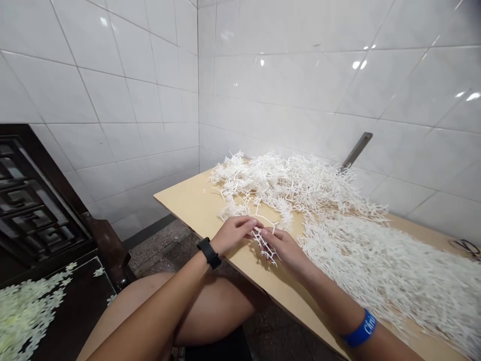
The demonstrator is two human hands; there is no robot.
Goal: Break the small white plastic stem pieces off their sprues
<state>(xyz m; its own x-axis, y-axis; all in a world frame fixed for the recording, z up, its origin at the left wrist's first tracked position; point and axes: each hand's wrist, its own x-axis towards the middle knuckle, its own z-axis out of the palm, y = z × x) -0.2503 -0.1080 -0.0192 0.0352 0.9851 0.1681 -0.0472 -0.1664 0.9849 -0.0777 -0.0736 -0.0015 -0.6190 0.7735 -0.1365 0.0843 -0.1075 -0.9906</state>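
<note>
My left hand (235, 233) and my right hand (286, 249) meet above the front edge of the wooden board. Between them is a white branched plastic stem (265, 246), its forked twigs pointing down toward me. The fingers of both hands are closed on its upper part, and the fingertips partly hide where they grip. Just beyond my hands, a white stem with frilly clusters (284, 213) lies on the board; I cannot tell whether it joins the held piece. To the right of my right hand spreads a thick layer of loose white branched stems (391, 271).
A heap of frilly white stems (278, 175) covers the back of the board (184, 193), against the tiled wall. A metal strip (356, 152) leans behind it. At the left stands a dark carved wooden chair (45, 200) with pale petal pieces (26, 311) on its seat.
</note>
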